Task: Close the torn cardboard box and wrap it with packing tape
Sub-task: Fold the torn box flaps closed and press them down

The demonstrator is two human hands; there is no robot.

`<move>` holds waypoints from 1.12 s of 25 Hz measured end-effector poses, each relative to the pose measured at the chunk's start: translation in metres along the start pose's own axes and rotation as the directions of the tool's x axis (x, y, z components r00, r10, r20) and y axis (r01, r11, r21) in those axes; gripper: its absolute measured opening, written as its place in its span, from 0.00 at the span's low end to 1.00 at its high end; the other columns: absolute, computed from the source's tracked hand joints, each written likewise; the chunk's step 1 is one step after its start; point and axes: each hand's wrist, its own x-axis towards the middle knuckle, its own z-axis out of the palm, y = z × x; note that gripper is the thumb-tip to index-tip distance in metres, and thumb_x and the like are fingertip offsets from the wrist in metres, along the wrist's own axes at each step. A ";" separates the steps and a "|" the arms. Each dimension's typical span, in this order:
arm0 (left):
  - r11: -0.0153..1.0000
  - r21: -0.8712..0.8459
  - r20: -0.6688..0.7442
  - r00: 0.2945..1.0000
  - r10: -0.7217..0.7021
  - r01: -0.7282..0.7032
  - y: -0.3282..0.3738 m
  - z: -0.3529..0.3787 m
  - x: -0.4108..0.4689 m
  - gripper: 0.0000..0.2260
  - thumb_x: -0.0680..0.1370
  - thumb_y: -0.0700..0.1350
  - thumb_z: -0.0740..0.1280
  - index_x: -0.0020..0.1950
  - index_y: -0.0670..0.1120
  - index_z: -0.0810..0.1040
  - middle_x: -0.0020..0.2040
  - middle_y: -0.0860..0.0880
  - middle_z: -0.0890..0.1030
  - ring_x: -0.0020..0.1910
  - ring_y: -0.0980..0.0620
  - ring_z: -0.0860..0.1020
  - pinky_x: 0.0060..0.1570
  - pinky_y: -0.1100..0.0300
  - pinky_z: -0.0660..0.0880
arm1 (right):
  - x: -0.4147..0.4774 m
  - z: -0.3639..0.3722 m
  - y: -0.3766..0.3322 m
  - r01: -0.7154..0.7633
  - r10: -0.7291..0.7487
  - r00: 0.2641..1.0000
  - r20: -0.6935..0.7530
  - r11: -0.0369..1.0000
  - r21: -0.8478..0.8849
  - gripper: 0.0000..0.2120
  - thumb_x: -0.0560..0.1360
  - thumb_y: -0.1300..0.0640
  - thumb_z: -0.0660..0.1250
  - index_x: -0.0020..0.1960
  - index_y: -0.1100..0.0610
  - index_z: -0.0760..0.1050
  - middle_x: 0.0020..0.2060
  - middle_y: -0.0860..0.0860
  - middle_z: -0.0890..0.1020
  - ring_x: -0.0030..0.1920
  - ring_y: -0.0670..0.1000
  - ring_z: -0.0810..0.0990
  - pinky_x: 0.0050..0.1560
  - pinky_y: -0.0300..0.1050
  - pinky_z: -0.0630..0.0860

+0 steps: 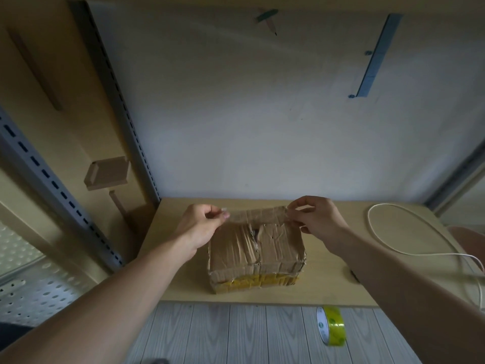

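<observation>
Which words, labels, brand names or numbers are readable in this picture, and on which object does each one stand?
No text can be read with certainty.
Tape roll: green round marks on its white core and on the tape, too small and blurred to read.
Cardboard box: no legible print; the yellow band along its lower front shows no readable letters.

Box [257, 256] on the table [328, 285], centred near its front edge; cable [409, 232] by the right edge; tape [331, 327] on the floor [236, 334] before the front edge, rightward.
</observation>
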 end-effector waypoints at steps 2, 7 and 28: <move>0.999 -0.051 -0.033 0.999 0.008 -0.009 0.000 0.004 0.008 0.03 0.79 0.47 0.72 0.49 0.48 0.82 0.42 0.51 0.84 0.39 0.57 0.79 0.33 0.73 0.70 | 0.009 0.001 0.004 0.004 -0.004 0.998 -0.056 1.000 0.000 0.04 0.71 0.60 0.75 0.42 0.52 0.83 0.33 0.51 0.85 0.34 0.50 0.80 0.45 0.50 0.80; 0.998 0.053 -0.050 0.999 0.020 -0.017 -0.009 0.007 0.023 0.06 0.78 0.48 0.73 0.45 0.46 0.84 0.43 0.51 0.85 0.40 0.57 0.79 0.37 0.69 0.71 | 0.025 0.004 0.016 -0.068 0.068 0.994 -0.086 0.998 0.003 0.09 0.67 0.56 0.80 0.45 0.50 0.83 0.34 0.51 0.86 0.40 0.53 0.84 0.52 0.55 0.82; 0.944 0.276 0.204 0.971 0.127 -0.181 -0.023 0.020 0.046 0.09 0.83 0.50 0.64 0.47 0.47 0.78 0.39 0.48 0.84 0.42 0.46 0.84 0.47 0.50 0.80 | 0.034 0.010 0.027 -0.200 0.197 0.980 0.035 0.970 0.141 0.04 0.77 0.61 0.69 0.44 0.60 0.79 0.39 0.59 0.84 0.39 0.54 0.84 0.44 0.47 0.82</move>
